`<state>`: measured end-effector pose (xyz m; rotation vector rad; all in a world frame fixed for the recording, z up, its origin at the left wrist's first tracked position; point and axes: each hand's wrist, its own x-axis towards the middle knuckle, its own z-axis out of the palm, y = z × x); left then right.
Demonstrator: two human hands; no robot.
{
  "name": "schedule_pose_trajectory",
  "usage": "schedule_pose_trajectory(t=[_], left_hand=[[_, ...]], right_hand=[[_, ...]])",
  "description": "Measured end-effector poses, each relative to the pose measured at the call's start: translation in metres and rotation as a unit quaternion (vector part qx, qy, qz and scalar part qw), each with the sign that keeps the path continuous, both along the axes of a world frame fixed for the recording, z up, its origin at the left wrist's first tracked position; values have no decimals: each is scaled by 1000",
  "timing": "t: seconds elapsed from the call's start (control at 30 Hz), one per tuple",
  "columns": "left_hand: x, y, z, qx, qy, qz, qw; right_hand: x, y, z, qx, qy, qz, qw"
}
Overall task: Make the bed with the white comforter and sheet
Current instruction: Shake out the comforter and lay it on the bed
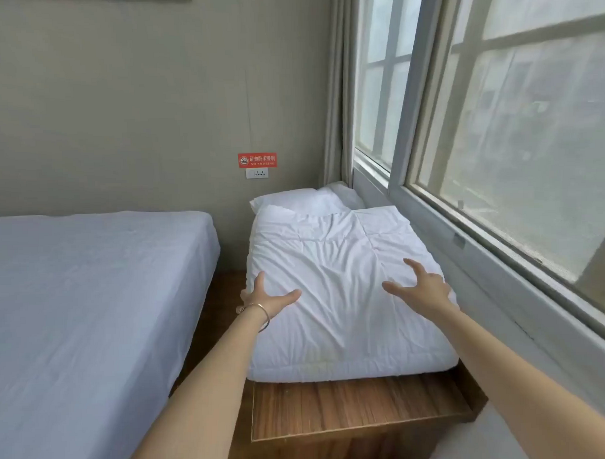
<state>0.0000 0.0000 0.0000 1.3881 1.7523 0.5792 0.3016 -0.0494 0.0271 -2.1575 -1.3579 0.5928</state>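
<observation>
A white comforter (340,283), folded into a thick wrinkled rectangle, lies on a wooden platform (355,406) under the window. Behind it two white pillows (303,200) rest against the wall. My left hand (267,299), with a thin bracelet on the wrist, rests on the comforter's left edge with fingers spread. Over the comforter's right side my right hand (421,285) is spread, its fingers loosely bent and holding nothing. On the left stands the bed (84,298), covered with a flat pale sheet.
A large window (517,125) with a wide sill runs along the right. A curtain (339,90) hangs in the corner. A red no-smoking sign (257,160) and a wall socket (257,173) sit above the pillows. A narrow wooden floor gap (224,300) separates bed and platform.
</observation>
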Motion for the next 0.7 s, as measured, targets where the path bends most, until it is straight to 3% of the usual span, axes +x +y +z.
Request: schedule_pose_trajectory(t=[0.13,0.23,0.5,0.7], left_hand=[[2,45,-28,-13,29,26,999],[0,71,-42,8,3,33,999],[-8,77,-66,18,-27,21,999],[-20,47,-61,19,-20,11,1000]], right_hand=[[23,49,-26,-49,-102,-19,993],[27,73,-42,-71,-134,-16,988],[40,76,-55,-118,-51,24,991],[15,33,-56,-131,-42,-6,990]])
